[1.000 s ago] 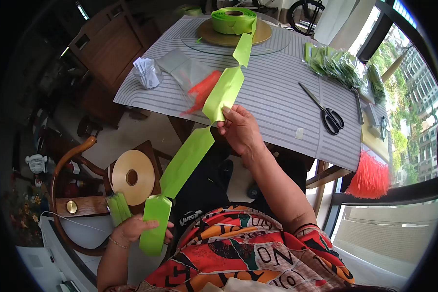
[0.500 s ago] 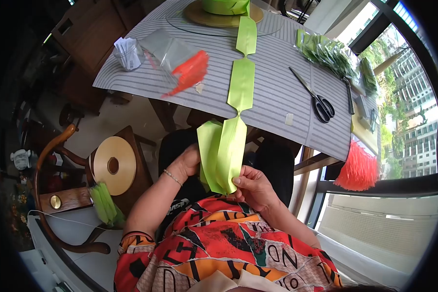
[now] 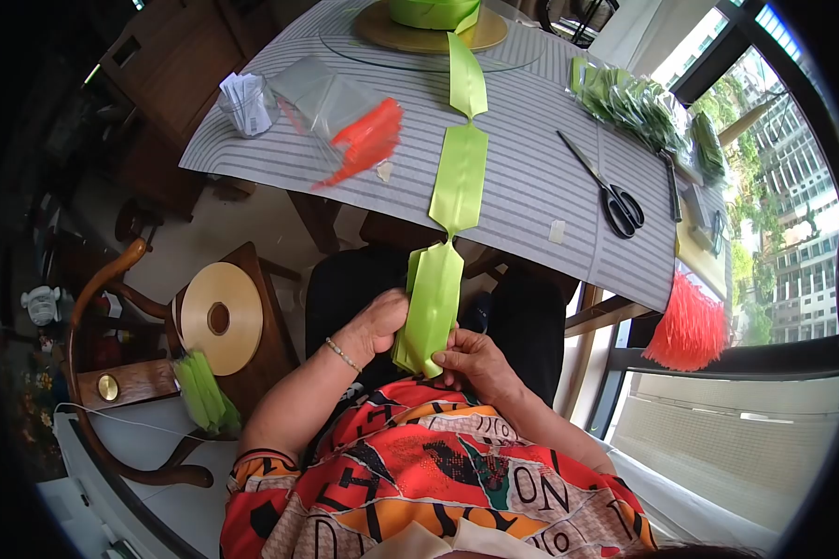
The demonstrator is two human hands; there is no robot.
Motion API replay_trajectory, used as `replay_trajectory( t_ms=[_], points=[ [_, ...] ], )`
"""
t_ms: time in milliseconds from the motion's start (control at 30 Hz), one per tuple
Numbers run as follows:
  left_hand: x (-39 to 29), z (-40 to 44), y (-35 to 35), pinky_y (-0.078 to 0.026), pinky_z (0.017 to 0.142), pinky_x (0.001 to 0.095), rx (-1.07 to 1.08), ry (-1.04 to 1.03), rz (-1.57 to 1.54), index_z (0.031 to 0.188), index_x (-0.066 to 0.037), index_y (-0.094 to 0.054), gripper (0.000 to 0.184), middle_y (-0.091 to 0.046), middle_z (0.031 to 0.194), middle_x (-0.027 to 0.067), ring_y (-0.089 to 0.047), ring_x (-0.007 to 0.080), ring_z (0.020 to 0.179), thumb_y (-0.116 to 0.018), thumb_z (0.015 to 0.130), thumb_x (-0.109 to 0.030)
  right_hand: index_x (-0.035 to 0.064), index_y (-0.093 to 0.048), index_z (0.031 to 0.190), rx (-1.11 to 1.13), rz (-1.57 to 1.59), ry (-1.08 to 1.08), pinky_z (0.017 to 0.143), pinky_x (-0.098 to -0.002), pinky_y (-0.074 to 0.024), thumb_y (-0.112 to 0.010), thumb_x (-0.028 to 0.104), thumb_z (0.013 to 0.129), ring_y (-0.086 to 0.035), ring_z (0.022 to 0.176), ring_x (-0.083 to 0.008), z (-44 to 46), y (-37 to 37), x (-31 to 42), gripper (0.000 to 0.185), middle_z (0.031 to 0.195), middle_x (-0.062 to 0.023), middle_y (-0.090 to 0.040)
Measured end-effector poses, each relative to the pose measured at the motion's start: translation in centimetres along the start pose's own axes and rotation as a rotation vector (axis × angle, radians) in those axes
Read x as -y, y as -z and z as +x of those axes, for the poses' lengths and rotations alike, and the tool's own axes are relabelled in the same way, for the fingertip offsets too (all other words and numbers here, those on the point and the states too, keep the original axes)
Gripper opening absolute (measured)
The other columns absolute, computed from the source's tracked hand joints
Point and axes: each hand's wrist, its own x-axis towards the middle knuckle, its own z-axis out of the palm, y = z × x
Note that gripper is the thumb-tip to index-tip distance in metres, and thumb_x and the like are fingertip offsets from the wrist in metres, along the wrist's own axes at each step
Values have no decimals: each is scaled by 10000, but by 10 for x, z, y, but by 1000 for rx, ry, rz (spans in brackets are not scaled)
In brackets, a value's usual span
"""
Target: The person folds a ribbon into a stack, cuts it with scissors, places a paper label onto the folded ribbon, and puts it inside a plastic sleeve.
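Lime-green strip [image 3: 458, 177] running from twelve o'clock down into folds

Take the dial as centred on the hands. At nine o'clock a cream roll [image 3: 219, 317] lies on a wooden seat [image 3: 276, 326], a bundle of green strips [image 3: 205, 396] just below it; both are probably there to be within reach of the left side. Near eleven, on the striped worktop [image 3: 531, 149], a clear cup [image 3: 268, 104] keeps folded papers [image 3: 243, 104] upright, and a clear bag [image 3: 312, 88] lies beside red fringe material [image 3: 368, 138].

At the centre, the left hand [image 3: 380, 320] is against the left edge of the folded layers. Its fingers are hidden behind them, so I cannot tell how firmly its grip is closed; it seems to support the stack. The right hand [image 3: 483, 361] has its grip pinching the lower end of the layers, thumb in front, apparently to hold the ends in line. From there the strip crosses the worktop towards a green roll [image 3: 433, 16] at twelve, set on a round board [image 3: 368, 30], perhaps so it can turn freely.

At two, black-handled scissors [image 3: 620, 210] lie open to the right of the strip, likely out of its path. Green packets [image 3: 634, 107] are piled between one and two, and a red tassel [image 3: 688, 326] hangs over the edge at three.
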Motion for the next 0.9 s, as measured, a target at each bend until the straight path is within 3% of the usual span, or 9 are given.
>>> replay_trajectory(
  t_ms=[300,400,500,733,833,867,900],
  points=[
    [-4,-14,-23,-520,961,428,140,-141,-290,1365,17,-464,640,-614,1210,206,-603,314,1164,-475,991,-503,41,-647,941,-9,-54,34,514,-185,-451,-674,132,915,-601,593,-64,-1,-1,0,98,773,-23,-679],
    [-3,-12,-20,-526,944,410,244,-130,-304,1377,13,-446,676,-622,1194,200,-620,295,1132,-540,960,-511,40,-646,935,-23,-89,43,525,-186,-454,-673,141,918,-599,594,-64,-4,-3,2,105,769,-20,-675],
    [0,-11,-18,-531,920,389,159,-113,-18,1368,10,-463,629,-628,1186,195,-635,271,1092,-592,954,-446,36,-648,940,-27,-138,62,534,-188,-457,-670,157,924,-594,599,-62,-7,-4,4,124,773,-19,-672],
    [-23,-32,-21,-536,900,367,83,-29,32,1315,51,-516,551,-666,1102,179,-664,239,1019,-613,960,-359,29,-652,981,63,-249,42,613,-201,-470,-632,179,955,-595,694,-64,-12,-5,16,153,871,-29,-681],
    [-27,-43,-16,-542,885,342,64,-32,81,1323,1,-537,540,-675,1093,139,-663,206,1012,-634,947,-374,33,-641,1008,-76,-319,207,615,-214,-470,-620,185,964,-597,711,-72,-6,7,26,160,855,-18,-662],
    [-28,-44,-14,-544,885,366,54,13,67,1308,33,-529,523,-677,1081,156,-674,241,981,-632,949,-333,42,-627,1028,-153,-320,307,619,-219,-473,-619,179,966,-594,718,-73,-1,9,28,151,854,-8,-646],
    [-25,-42,-11,-545,879,363,23,-1,91,1304,24,-534,511,-678,1076,152,-675,237,975,-639,946,-326,39,-616,1075,-250,-506,393,628,-238,-486,-624,145,954,-597,736,-77,4,10,36,162,865,-5,-629]
  ],
)
